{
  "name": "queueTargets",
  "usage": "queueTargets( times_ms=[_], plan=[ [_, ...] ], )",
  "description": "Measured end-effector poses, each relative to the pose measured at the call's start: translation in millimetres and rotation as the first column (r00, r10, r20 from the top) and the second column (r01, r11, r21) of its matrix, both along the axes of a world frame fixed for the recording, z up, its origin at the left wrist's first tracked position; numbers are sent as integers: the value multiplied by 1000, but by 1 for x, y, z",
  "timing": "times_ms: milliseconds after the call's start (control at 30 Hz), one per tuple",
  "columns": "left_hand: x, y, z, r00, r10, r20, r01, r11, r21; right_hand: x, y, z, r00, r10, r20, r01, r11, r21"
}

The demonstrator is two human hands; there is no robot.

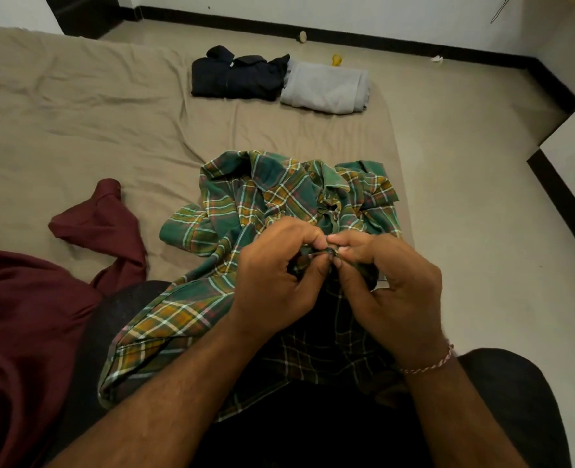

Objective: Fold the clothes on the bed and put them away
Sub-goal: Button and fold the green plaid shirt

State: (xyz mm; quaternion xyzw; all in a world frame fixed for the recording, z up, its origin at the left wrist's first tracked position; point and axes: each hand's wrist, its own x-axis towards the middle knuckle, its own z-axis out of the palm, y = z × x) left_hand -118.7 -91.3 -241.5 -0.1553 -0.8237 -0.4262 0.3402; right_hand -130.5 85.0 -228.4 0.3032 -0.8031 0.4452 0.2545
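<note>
Plaid shirt [279,194], green with yellow and white checks, lies crumpled on the near right part of the bed [77,106], its lower half draped over the person's lap and its collar end heaped further out. Left hand [272,275] and right hand [390,282] meet at the shirt's front edge, fingertips of both pinched together on a small bunched bit of cloth; it looks like a button being worked, though the button itself is too small to make out. Judgement: shirt is not yet folded, and this is a preparatory step. Risks from here: the pinch covers very little fabric, so a tug could slip it free and the edge would drop back into the heap; pulling hard against the bunched weight on the lap could strain the placket or the thread; the rest of the shirt is twisted, so a fold started without first spreading it flat would trap creases and uneven sleeves. Maroon garment [26,315] lies unfolded at near left, just beside the shirt's hem, and spreading the shirt leftward could tangle the two. Folded dark navy garment [235,77] and folded grey garment [326,87] sit touching at the far edge of the bed, well apart from the hands, so they look safe from a sweep of cloth.
</note>
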Motion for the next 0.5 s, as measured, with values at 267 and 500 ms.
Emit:
queueTargets(
  times_ms=[267,500],
  plan=[
    [-26,-42,10,984,-15,176,83,919,-385,-2,19,-6,937,-235,258,284,942,-175],
    [-20,-50,23,996,-83,44,91,970,-227,-5,23,-5,924,-258,283,321,925,-202]
  ],
)
